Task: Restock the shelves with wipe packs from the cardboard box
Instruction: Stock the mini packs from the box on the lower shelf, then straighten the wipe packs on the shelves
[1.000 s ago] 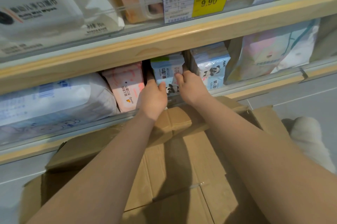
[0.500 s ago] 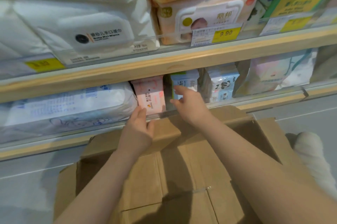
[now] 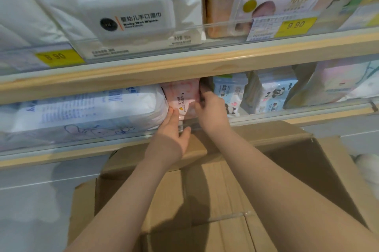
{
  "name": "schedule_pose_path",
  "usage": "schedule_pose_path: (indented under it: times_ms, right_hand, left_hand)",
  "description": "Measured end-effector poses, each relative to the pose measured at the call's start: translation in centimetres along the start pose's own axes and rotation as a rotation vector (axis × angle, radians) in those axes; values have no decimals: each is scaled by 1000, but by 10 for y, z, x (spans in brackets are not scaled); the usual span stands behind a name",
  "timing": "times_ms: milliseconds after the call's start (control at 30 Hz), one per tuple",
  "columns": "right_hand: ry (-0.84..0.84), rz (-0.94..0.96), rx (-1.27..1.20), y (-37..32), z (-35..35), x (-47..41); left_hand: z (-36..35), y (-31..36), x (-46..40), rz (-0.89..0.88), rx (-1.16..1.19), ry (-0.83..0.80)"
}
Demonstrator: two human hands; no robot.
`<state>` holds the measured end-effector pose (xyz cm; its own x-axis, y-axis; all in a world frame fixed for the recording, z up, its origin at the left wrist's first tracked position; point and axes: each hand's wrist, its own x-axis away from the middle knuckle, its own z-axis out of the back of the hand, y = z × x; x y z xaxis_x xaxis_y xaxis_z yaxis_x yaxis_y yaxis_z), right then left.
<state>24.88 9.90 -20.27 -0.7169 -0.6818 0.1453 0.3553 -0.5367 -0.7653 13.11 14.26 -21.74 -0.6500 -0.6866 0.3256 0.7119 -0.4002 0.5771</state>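
Right hand (image 3: 212, 113) gripping pink wipe pack (image 3: 181, 98) on lower shelf (image 3: 307, 116), fingertips hidden behind; left hand (image 3: 171, 137) flat against its front; top hidden by shelf board.

Pink wipe pack (image 3: 181, 98) upright (lower shelf (image 3: 307, 113)); open cardboard box (image 3: 205, 190) below.

Two wooden shelves. Lower shelf (image 3: 205, 128): pink wipe pack (image 3: 181, 98) as landmark; large white-blue pack (image 3: 86, 112) touching its left, panda packs (image 3: 231, 95) just right, pastel pack (image 3: 336, 81) farther right. Upper shelf (image 3: 184, 64), above: white wipe packs (image 3: 127, 11), peach pack (image 3: 266, 3). Floor (image 3: 37, 210), below: open cardboard box (image 3: 215, 200).
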Motion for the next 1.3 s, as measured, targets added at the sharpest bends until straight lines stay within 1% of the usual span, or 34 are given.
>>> schedule_pose_path:
  times_ms: [67, 133, 167, 200, 267, 367, 433, 533, 667, 833, 867, 933, 1000, 1067, 1167, 1300]
  right_hand:
    - [-4, 35, -44, 3, 9, 12]
    - [71, 38, -75, 9, 27, 22]
    - [129, 29, -74, 14, 38, 25]
    - [176, 9, -62, 19, 48, 26]
    - [197, -62, -16, 30, 63, 24]
    - [86, -136, 48, 40, 70, 16]
    - [33, -124, 53, 43, 70, 12]
    - [9, -55, 13, 48, 73, 5]
    - [-51, -70, -45, 52, 76, 3]
    - [-90, -61, -22, 52, 82, 9]
    - [-89, -41, 7, 53, 86, 14]
    - [-48, -16, 79, 56, 98, 24]
    - [26, -2, 147, 63, 110, 30]
    - [56, -24, 166, 71, 121, 28]
    - [33, -52, 169, 71, 134, 26]
    - [-5, -40, 211, 55, 159, 39]
  left_hand:
    - [4, 3, 7, -20, -14, 100]
    - [5, 11, 15, -87, -28, 229]
    - [5, 17, 17, -135, -28, 262]
    - [3, 25, 17, -179, -22, 265]
    - [-3, 42, 14, -217, 4, 187]
    - [-19, 66, -1, -180, 27, 1]
    - [-28, 74, -14, -140, 60, -96]
    - [-36, 78, -28, -113, 70, -146]
    - [-42, 76, -26, -122, 131, -119]
    - [-46, 72, -24, -166, 109, -47]
    - [-45, 73, -21, -162, 91, -7]
    - [-43, 76, -11, -177, 32, 123]
    - [-45, 80, -1, -272, -51, 228]
    - [-49, 84, 6, -349, -92, 219]
    - [-48, 89, 12, -371, -94, 169]
    - [-21, 105, 23, -407, -136, 165]
